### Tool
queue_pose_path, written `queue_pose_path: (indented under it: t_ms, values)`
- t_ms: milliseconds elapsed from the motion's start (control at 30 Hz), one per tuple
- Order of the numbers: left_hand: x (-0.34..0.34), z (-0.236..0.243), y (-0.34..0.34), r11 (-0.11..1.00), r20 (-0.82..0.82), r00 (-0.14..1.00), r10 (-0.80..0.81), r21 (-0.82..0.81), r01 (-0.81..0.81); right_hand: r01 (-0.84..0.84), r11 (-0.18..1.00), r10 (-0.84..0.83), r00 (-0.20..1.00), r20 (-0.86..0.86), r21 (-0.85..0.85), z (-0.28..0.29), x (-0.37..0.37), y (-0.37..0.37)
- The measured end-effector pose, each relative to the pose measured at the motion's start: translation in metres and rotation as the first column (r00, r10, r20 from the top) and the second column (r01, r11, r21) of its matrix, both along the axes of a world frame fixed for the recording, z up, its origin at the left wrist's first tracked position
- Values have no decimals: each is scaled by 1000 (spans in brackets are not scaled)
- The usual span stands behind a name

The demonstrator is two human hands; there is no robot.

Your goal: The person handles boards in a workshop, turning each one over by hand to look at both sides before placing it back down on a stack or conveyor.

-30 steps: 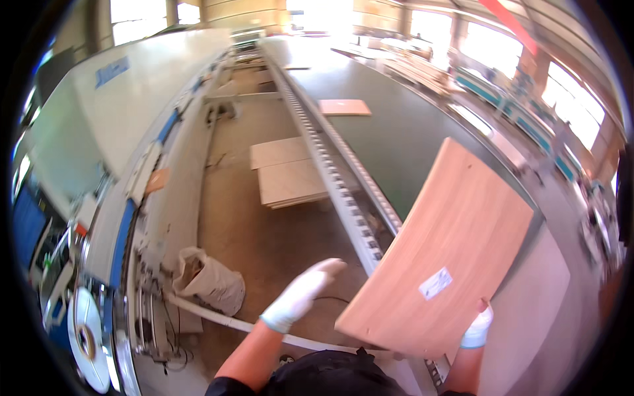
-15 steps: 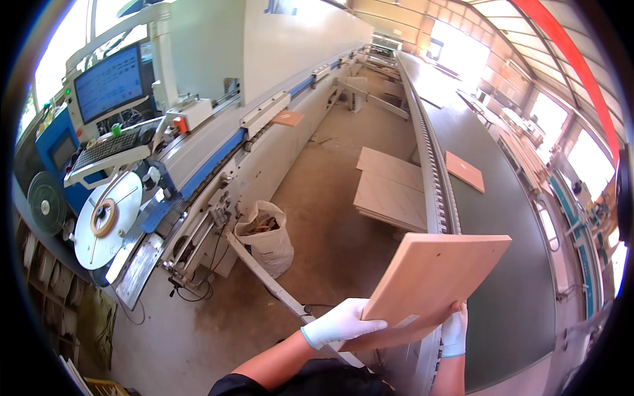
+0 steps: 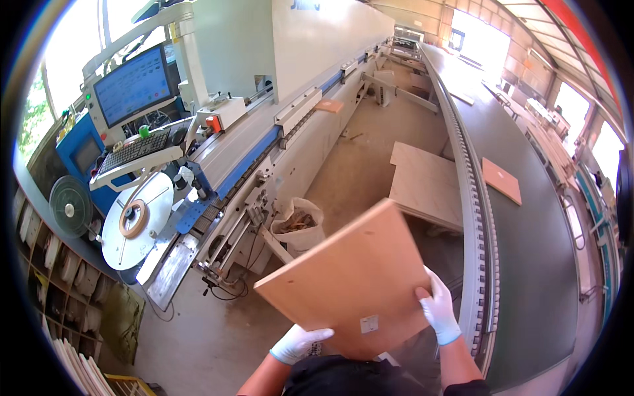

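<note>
A light wood-coloured panel (image 3: 350,277) is held up in front of me, tilted, with a small white label on its face and small holes near its edges. My left hand (image 3: 300,343), in a white glove, grips its lower left edge with the thumb on the face. Gloved too, my right hand (image 3: 437,305) grips the panel's right edge. Its thumb lies on the face, and the fingers behind are mostly hidden.
On the left stands a long edge-banding machine (image 3: 224,158) with a monitor (image 3: 134,86), a keyboard and a tape reel (image 3: 135,221). A white sack (image 3: 298,224) holds scraps. Stacked boards (image 3: 429,181) lie low ahead. Another panel (image 3: 501,181) rests on the dark conveyor table (image 3: 528,264).
The panel has swung left, away from the conveyor table, and turned so more of its face shows. Both hands have moved with it, still gripping. The view has turned slightly left.
</note>
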State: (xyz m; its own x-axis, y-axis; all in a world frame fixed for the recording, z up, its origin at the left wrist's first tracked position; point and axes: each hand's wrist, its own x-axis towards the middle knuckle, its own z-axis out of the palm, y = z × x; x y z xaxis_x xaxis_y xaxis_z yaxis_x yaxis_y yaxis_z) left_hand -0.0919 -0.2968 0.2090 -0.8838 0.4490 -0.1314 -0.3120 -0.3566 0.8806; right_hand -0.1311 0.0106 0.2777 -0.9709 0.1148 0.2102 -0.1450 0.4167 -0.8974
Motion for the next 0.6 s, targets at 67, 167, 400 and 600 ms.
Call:
queue_pose_path:
  t_ms: [67, 167, 400, 600]
  values:
    - [16, -15, -21, 967, 147, 982, 120, 205, -149, 3, 975, 35, 986, -165, 221, -5, -1, -15]
    - [39, -45, -52, 932, 268, 951, 154, 280, -230, -78, 890, 189, 960, -208, 449, -11, 5, -25]
    - [102, -93, -82, 758, 512, 809, 287, 396, -519, -210, 973, 180, 950, 256, 96, -55, 13, -32]
    - [114, -95, -117, 543, 584, 589, 558, 280, -792, -718, 576, 468, 682, 562, 391, -111, 42, -69]
